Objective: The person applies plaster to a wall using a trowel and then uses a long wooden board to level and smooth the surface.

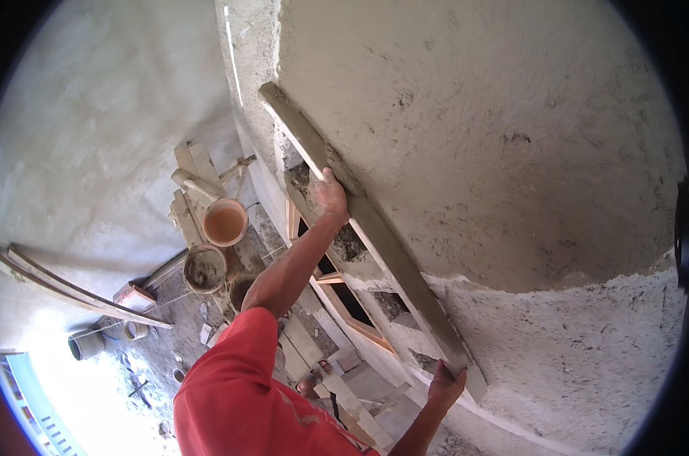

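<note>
A long, straight screed board [400, 266] lies slantwise against the wall, its face smeared with grey mortar. My left hand [331, 195] is closed round its edge above the middle. Lower down, close to the board's near end, my right hand [445, 386] grips the same edge. Smooth, damp plaster [496, 144] covers the wall at the upper right. Below a ragged border the wall is rougher and paler [565, 334]. Along the board's left side, rough block openings [394, 306] show in the wall.
Wooden frames [371, 334] edge dark openings beside my left forearm. A bucket of brownish liquid [225, 223] and a bucket of mortar [205, 268] stand by planks [200, 163]. Long strips [71, 292] lean at left; another bucket [85, 345] is on the floor.
</note>
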Demonstrator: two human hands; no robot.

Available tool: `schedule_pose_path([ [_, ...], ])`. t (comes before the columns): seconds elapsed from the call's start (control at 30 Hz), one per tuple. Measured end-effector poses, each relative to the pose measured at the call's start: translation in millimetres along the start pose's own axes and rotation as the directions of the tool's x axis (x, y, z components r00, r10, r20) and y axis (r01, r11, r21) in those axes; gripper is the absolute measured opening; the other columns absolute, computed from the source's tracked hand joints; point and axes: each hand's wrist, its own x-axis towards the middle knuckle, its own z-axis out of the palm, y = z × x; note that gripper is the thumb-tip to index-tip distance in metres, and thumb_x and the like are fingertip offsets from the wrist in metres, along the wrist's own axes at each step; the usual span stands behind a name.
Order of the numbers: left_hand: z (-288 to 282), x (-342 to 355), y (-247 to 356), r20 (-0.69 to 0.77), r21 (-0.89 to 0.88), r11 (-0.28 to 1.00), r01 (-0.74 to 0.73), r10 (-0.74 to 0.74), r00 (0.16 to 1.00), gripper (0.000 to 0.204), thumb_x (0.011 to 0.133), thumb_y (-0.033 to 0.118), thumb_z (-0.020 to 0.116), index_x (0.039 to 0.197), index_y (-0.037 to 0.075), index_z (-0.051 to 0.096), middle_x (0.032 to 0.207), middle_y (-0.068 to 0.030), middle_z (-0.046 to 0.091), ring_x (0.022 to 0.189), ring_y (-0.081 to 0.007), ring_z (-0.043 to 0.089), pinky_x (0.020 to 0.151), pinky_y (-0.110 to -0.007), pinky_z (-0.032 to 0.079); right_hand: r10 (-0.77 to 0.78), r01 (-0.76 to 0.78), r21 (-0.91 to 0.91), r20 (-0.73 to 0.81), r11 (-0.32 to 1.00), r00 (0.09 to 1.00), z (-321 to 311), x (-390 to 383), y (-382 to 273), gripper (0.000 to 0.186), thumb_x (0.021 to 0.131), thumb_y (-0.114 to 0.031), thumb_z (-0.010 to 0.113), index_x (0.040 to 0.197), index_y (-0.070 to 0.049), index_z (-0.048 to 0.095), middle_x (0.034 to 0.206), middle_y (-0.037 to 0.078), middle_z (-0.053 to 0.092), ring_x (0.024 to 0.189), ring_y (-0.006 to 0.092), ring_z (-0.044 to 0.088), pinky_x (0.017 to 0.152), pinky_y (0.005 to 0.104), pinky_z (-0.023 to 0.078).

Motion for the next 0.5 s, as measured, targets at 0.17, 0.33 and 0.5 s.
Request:
schedule_pose_path([
  [0.17,1.9,-16.1,-4.8,0.076,0.048,0.998,-0.042,0.038,0.996,0.066,0.098,0.055,0.044,0.107,-0.01,0.053,0.101,-0.0297,0.059,0.095,-0.0404,0.06,0.085,-0.049,0.048,-0.066,0.067,-0.045,0.04,0.997,0.997,0.1,-13.2,-36.0,0.049,0.093,-0.029,0.059,0.129,0.002,0.049,0.13,0.018,0.053,0.118,0.0333,0.053,0.098,0.0502,0.047],
  [0.33,10.9,-85.7,14.6,0.089,0.001,0.98,-0.198,0.197,0.976,0.065,0.1,0.052,0.042,0.1,-0.012,0.053,0.094,-0.0318,0.058,0.091,-0.0436,0.059,0.084,-0.048,0.046,-0.101,0.099,-0.045,-0.04,0.994,0.994,-28.8,-15.2,-87.6,0.05,0.093,-0.026,0.062,0.13,0.005,0.047,0.13,0.02,0.053,0.118,0.0334,0.052,0.099,0.0492,0.048],
  [0.5,6.7,-156.4,37.7,0.237,-0.057,0.975,-0.213,0.221,0.946,0.061,0.099,0.05,0.046,0.095,-0.011,0.053,0.088,-0.0302,0.06,0.086,-0.0417,0.06,0.081,-0.048,0.046,-0.162,0.16,-0.074,-0.023,0.984,0.987,-42.5,-23.4,-145.0,0.053,0.095,-0.029,0.058,0.137,0.0,0.043,0.136,0.017,0.048,0.124,0.0306,0.048,0.102,0.0466,0.045],
])
